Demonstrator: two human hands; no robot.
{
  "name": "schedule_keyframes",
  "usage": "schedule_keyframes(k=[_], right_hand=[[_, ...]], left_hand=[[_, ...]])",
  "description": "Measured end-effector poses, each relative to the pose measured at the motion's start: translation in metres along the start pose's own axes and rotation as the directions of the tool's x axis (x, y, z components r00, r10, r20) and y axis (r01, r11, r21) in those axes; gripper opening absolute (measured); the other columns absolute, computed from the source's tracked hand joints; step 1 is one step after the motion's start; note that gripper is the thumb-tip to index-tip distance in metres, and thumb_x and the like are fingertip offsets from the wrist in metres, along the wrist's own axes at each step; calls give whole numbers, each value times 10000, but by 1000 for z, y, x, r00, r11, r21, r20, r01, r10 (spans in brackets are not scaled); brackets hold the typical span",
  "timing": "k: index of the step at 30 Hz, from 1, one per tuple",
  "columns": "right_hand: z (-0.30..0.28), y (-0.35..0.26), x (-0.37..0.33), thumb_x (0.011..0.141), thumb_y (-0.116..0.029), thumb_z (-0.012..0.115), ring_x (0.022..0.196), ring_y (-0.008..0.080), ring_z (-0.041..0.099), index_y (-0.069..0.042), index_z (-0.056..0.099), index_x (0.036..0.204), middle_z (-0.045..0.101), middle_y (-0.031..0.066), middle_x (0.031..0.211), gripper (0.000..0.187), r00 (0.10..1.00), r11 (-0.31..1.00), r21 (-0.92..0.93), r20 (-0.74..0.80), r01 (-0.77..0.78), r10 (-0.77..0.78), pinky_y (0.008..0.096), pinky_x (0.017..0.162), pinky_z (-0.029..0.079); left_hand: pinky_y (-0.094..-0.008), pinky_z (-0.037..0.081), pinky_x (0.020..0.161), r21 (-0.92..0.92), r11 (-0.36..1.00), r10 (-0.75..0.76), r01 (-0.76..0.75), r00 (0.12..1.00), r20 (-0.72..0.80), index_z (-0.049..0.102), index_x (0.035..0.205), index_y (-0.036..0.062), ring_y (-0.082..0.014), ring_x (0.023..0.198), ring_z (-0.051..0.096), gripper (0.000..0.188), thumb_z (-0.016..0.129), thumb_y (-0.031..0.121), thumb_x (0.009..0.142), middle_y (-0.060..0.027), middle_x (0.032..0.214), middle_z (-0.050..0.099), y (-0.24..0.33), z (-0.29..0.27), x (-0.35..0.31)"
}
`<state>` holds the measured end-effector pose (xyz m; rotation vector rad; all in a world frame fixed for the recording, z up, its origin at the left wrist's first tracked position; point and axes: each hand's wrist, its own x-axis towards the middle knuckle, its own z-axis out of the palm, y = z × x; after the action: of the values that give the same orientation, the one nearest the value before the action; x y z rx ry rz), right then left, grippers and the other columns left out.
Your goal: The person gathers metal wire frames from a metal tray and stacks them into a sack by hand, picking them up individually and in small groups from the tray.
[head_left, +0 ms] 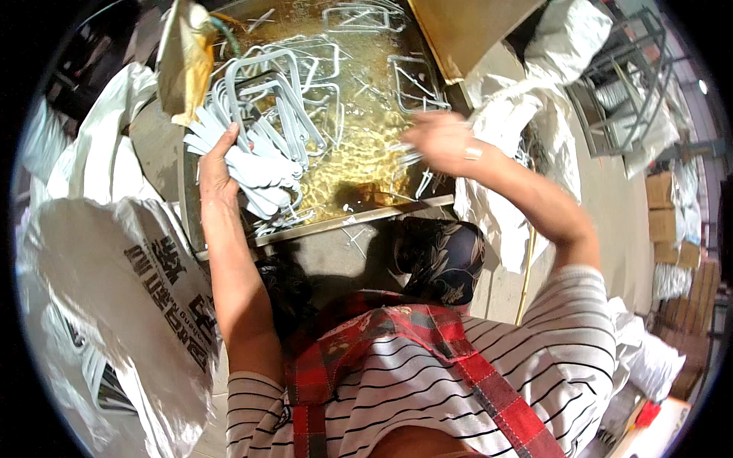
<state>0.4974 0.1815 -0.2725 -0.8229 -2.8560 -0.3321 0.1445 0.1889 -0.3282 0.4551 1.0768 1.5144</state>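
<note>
My left hand (220,172) is closed around a thick bundle of pale grey plastic frames (263,172), rounded loops with one broad flat side. The thumb lies over the flat sides, and the bundle rests at the left of a shallow metal tank (359,220) of yellowish water. Over the tank's right part, my right hand (441,143) is smeared by motion, so its fingers are unclear. Thin pale plastic pieces (411,156) show just beside and below those fingers; whether they are held cannot be told. A single loose frame (397,80) lies in the water beyond that hand.
More frames (359,17) and thin scraps lie in the water at the far side. A large printed white sack (114,282) stands at left, another white sack (496,183) at right. A tan panel (469,34) rises at the far right corner. Cardboard boxes (661,210) stand farther right.
</note>
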Motion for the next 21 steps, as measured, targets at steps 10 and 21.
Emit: schedule_keyframes(k=[10,21], right_hand=[[-31,68,-171,594,-398,751,1269,318,251,-10,281,1306,247,182,1378,937,474,489,-333,131,-806,871,435,944,360],[41,-4,99,822,-385,553,936,243,577,-26,533,1060,585,132,1032,431,753,-849,524,534,62,384,433,839,461]], left_hand=[[-260,481,649,210,927,324,-312,946,-24,585,936,-46,-177,717,592,363,745,89,639,-101,872,612,-24,18,-7],[-306,435,828,624,669,78,-403,873,481,566,1014,-12,-195,872,572,414,689,189,674,-119,946,611,-64,55,-48]])
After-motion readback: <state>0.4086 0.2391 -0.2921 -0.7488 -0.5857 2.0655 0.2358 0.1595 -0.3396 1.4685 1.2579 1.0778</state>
